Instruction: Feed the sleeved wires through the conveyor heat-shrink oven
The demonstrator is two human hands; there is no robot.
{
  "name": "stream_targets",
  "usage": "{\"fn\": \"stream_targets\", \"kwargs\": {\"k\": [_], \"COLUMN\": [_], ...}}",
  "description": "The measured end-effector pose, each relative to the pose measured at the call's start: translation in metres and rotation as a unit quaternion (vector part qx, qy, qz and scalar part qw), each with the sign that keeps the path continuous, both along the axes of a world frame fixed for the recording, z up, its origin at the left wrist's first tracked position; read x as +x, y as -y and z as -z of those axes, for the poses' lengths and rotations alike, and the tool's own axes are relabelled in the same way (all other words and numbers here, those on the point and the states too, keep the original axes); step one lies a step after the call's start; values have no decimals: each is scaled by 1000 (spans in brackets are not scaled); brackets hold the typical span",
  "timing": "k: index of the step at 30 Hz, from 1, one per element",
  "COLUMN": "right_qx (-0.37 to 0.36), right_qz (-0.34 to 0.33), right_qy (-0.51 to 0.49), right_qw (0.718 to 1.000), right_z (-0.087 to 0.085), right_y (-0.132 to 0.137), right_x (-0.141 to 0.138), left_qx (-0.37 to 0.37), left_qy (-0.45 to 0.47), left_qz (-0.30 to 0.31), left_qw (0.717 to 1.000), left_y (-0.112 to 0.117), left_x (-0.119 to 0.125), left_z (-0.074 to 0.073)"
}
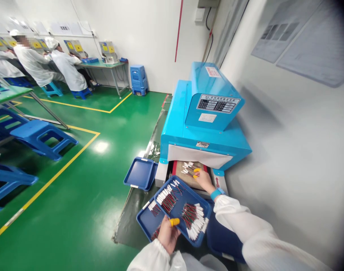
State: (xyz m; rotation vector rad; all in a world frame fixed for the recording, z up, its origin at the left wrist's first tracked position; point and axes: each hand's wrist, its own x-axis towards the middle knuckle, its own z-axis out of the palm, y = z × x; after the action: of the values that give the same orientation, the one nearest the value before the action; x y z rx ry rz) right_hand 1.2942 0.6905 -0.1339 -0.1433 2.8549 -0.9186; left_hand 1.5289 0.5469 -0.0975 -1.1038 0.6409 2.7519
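My left hand (169, 235), a yellow finger cot on its thumb, grips the near edge of a blue tray (181, 215). In that tray lie two bunches of thin red and dark wires with white sleeved ends, one bunch (167, 199) at the far left and one bunch (193, 220) at the near right. My right hand (204, 180), also with yellow finger cots, reaches over the mesh conveyor belt (185, 181) of a blue machine (208, 113). Its fingers are closed at the dark ends of several wires (188, 166) on the belt, white ends toward the machine's opening.
Another blue tray (146, 222) with wires lies partly under the held one. Further blue trays (139, 173) sit left of the belt, and one (225, 241) at the lower right. A white wall stands close on the right. Seated co-workers (67, 67) and blue stools (43, 135) are at the left.
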Motion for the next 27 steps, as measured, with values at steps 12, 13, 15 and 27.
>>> {"fn": "stream_targets", "kwargs": {"k": [12, 13, 15, 27], "right_qx": [103, 116, 135, 210], "right_qz": [-40, -44, -49, -71], "right_qy": [-57, -60, -62, -69], "right_qw": [992, 991, 988, 973], "right_z": [-20, -20, -21, -41], "right_y": [17, 18, 18, 11], "right_x": [-34, -35, -37, -46], "left_qx": [8, 9, 12, 4], "left_qy": [10, 11, 12, 31], "left_qz": [-17, -21, -29, -23], "left_qw": [1000, 1000, 999, 999], "left_y": [-2, -2, -2, -4], "left_x": [4, 4, 5, 4], "left_z": [-2, -2, -2, -1]}}
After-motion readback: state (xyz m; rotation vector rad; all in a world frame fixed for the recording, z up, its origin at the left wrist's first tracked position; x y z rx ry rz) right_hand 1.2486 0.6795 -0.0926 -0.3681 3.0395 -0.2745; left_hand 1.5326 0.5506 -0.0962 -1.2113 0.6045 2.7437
